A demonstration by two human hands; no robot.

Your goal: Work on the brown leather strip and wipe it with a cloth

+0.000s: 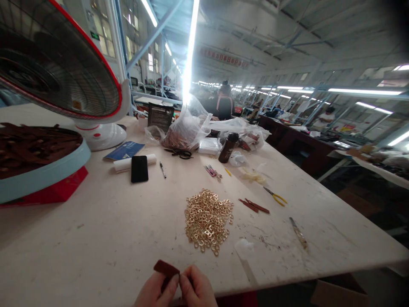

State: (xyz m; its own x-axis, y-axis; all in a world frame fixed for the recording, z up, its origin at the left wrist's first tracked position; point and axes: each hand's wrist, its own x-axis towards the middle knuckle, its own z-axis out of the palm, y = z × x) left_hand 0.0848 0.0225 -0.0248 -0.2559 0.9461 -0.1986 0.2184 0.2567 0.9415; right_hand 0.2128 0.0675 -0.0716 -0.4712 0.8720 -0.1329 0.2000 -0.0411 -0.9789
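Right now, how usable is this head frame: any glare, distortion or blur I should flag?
Head view: the ceiling strip light blows out into glare; wide-angle distortion bends the table edge and roof lines; corners darken; the brass rings are fairly sharp; the hands pinching a brown strip sit cropped and dim at the bottom edge.

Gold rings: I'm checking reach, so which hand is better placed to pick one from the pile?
Probably the right hand: the ring pile lies ahead, slightly to its side, while the left hand pinches the brown strip.

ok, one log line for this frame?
left hand: pinching brown leather strip | right hand: pinching same strip | gold rings pile: on table, beyond hands
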